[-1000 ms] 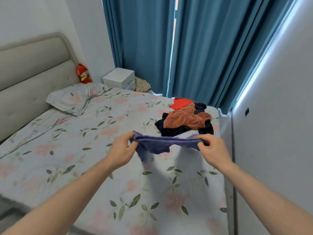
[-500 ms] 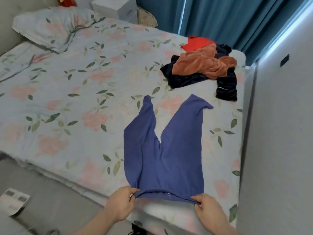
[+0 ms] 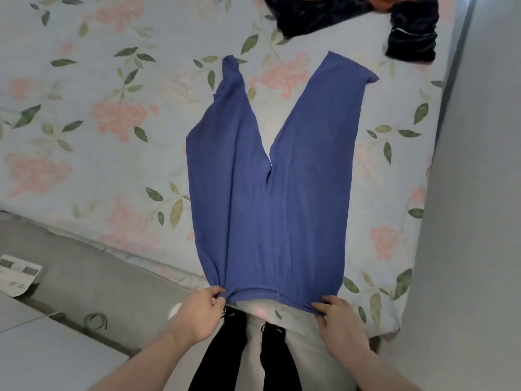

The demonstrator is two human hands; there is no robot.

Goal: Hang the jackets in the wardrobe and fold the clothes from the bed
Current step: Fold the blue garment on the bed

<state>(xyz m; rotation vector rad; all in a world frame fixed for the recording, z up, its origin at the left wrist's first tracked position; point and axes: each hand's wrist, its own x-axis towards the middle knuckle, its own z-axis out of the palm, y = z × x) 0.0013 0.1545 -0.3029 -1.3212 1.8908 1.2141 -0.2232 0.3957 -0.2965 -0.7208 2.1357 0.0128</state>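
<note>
Lying flat on the flowered bed (image 3: 118, 153), the blue trousers (image 3: 267, 198) run lengthwise straight away from the person: waistband at the near edge of the mattress, the two legs splaying apart toward the far side, the gap between them opening about midway up. Everything that comes next hangs on that long axis, since the whole length of cloth lies beyond the hands, none of it behind them.

At the left corner of the waistband, the left hand (image 3: 197, 311) pinches the cloth between thumb and curled fingers. The right hand (image 3: 339, 320) is at the opposite corner, fingers bent over the hem and holding it down or gripping it; the exact pinch is hard to make out. Both hands sit level with each other and equally near the garment, one at each end of the waistband.

My guess is that a fold would bring one leg across onto the other, or carry the waistband forward toward the cuffs.

Well beyond the cuffs, a dark garment (image 3: 408, 32) from the unfolded heap lies near the wall (image 3: 479, 165).
</note>
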